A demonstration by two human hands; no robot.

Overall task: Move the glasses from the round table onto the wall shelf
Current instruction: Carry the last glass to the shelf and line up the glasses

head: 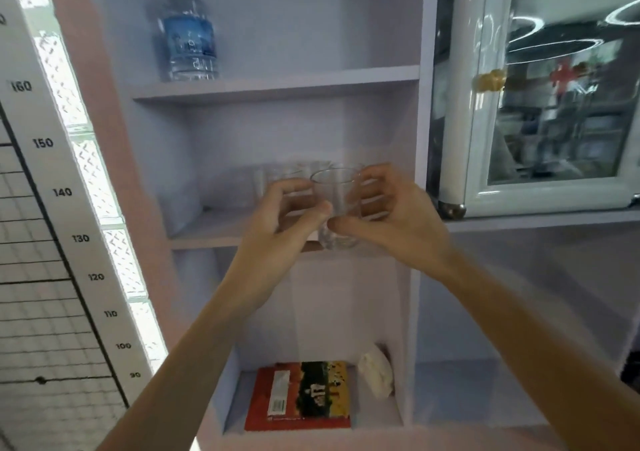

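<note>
A clear drinking glass (337, 194) is held upright between both hands at the front edge of the middle shelf board (214, 234) of the pale wall shelf. My left hand (287, 222) wraps its left side, thumb on the front. My right hand (384, 211) wraps its right side, thumb low on the glass. Behind it, several more clear glasses (280, 177) stand on the same board, partly hidden by my fingers. The round table is out of view.
A water bottle (188, 40) stands on the shelf above. A red book (301, 397) and a pale wrapped object (377, 371) lie in the compartment below. A white glass-door cabinet (540, 104) sits at right; a height chart (62, 192) is on the left wall.
</note>
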